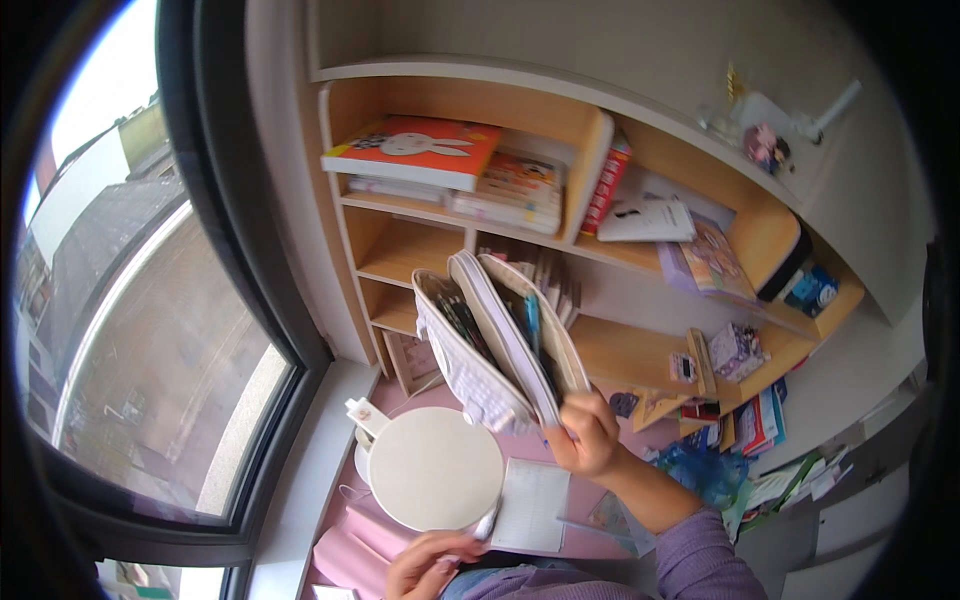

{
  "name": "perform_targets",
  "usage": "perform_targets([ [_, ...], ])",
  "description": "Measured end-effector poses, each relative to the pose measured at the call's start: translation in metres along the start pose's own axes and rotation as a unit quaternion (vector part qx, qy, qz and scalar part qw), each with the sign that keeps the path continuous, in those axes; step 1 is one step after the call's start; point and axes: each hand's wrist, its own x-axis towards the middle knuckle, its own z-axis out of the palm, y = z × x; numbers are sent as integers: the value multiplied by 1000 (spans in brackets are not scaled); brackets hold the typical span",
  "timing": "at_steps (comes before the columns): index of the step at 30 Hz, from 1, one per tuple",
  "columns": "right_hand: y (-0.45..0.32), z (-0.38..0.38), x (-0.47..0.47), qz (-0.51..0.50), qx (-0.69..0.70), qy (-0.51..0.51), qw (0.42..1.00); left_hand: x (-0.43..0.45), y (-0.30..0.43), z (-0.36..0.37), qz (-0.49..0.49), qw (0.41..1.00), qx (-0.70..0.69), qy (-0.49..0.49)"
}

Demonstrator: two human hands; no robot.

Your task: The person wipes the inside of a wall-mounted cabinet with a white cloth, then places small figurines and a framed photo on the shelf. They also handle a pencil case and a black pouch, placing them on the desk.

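Observation:
My right hand grips one end of a pale lilac pencil case, lifted above the desk. The case gapes at the top, with a zipped divider running through its middle. Several dark pens lie in one compartment, and a blue pen stands in the other. Low in the view, my left hand is curled around a slim white object, blurred and partly covered by the fingers. Just beyond it is the round cream lamp head, beside a sheet of lined paper.
A wooden bookshelf rises behind the desk, holding an orange rabbit-print box and several books. The dark window frame and sill border the left. Blue plastic bags and papers crowd the right.

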Motion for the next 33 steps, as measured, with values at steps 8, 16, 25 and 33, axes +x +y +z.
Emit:
perform_targets([
  [8,-44,-130,-147,-79,-67,-125,987,73,-81,106,-150,948,-260,-101],
  [16,-67,-184,-244,209,112,-303,923,84,-197,174,-277,923,-267,30],
  [25,-56,-161,-297,626,185,74,754,68,-292,182,-251,935,-232,95],
  [33,5,-139,-364,702,322,52,633,70,-340,177,-284,919,-244,125],
])
